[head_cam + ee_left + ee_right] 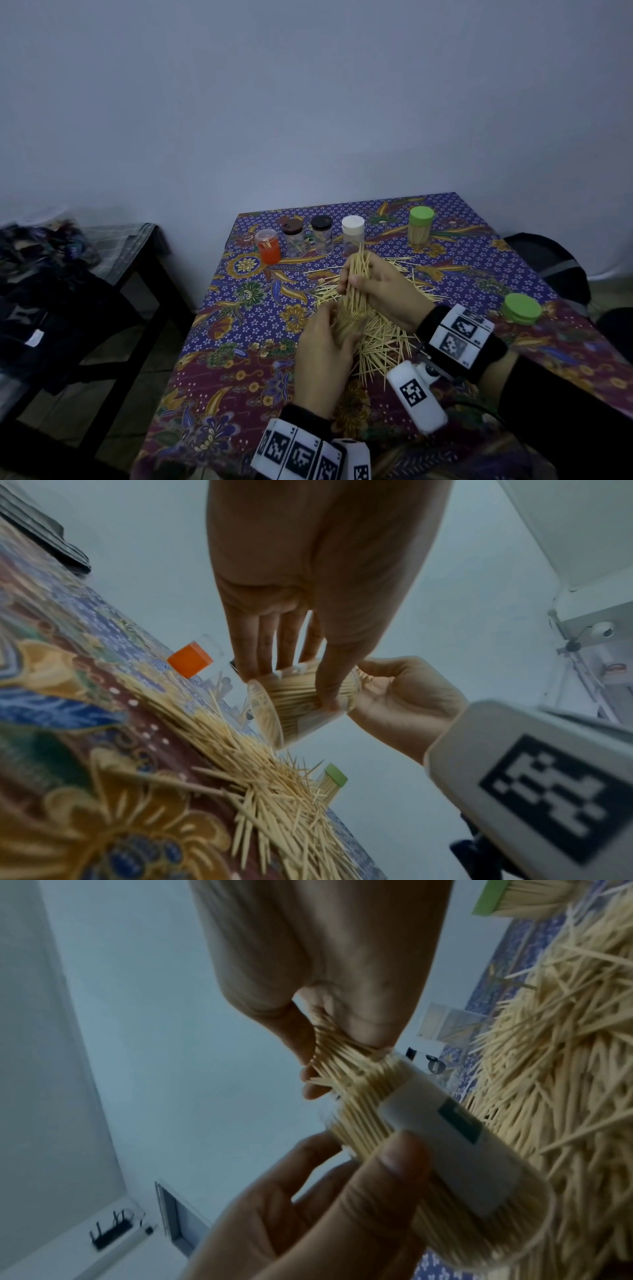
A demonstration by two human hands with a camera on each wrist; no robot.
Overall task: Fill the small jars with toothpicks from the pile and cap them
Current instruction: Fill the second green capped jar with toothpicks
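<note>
My left hand [325, 342] grips a clear jar [347, 322] with a white label [445, 1137], tilted above the toothpick pile [380, 339]. The jar is packed with toothpicks. My right hand [370, 284] pinches a bundle of toothpicks [358, 274] whose lower ends sit in the jar's mouth. In the left wrist view the left hand's fingers [270, 647] and thumb wrap the jar [298, 707], with the right hand [404, 696] behind it. In the right wrist view the right hand's fingers [298, 1031] squeeze the bundle [342, 1056] at the jar's threaded neck.
At the back of the patterned tablecloth [239, 308] stand an orange jar [269, 248], a brown-capped jar [293, 236], a black-capped jar [322, 234], a white-capped jar [352, 233] and a full green-capped jar [420, 229]. A loose green lid [522, 308] lies at right. A dark bench [120, 274] stands left.
</note>
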